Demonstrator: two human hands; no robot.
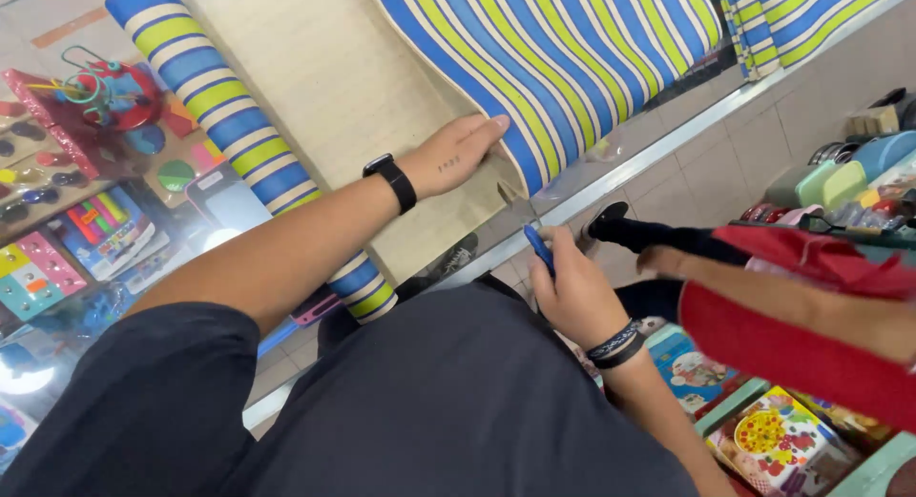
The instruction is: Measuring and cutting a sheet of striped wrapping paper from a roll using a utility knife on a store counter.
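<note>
A striped mat in blue, green and white lies unrolled on a glass counter, its pale beige underside (pixel 334 87) showing and one end still rolled up (pixel 219 106). A folded-over flap of the mat (pixel 563 58) rests at the counter's edge. My left hand (pixel 463 154), with a black watch on its wrist, presses flat on the mat beside that flap. My right hand (pixel 568 292) grips blue-handled scissors (pixel 537 244), whose blades (pixel 513 199) meet the mat's edge just below my left hand.
Colourful toys (pixel 86 201) fill the glass case under the counter on the left. Another person's arm in a red sleeve (pixel 792 306) reaches in from the right. Boxed toys (pixel 773 440) sit lower right, and small cases line a shelf (pixel 849 177) at the right edge.
</note>
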